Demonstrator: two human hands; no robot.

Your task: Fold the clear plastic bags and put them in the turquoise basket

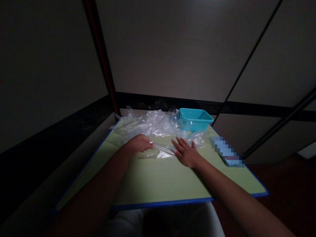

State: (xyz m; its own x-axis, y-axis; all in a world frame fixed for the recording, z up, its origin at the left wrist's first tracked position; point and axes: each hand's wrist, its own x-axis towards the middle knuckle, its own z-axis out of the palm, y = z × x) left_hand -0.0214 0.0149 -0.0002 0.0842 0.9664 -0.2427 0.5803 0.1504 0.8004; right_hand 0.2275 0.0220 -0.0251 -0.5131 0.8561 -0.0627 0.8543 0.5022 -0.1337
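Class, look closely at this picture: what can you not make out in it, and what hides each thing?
All in the head view:
- The print on the light-blue item: pixelated.
- Anything low inside the teal container: behind its front wall.
- How many pieces the clear plastic has: see-through folds overlap.
- The palm of the right hand: turned down.
- The person's legs: partly under the table, cut off by the bottom edge.

On my feed, a teal bin [198, 125] sits at the far right corner of the desk [158, 184]; a pixelated bluish item [227, 152] lies along the right edge.
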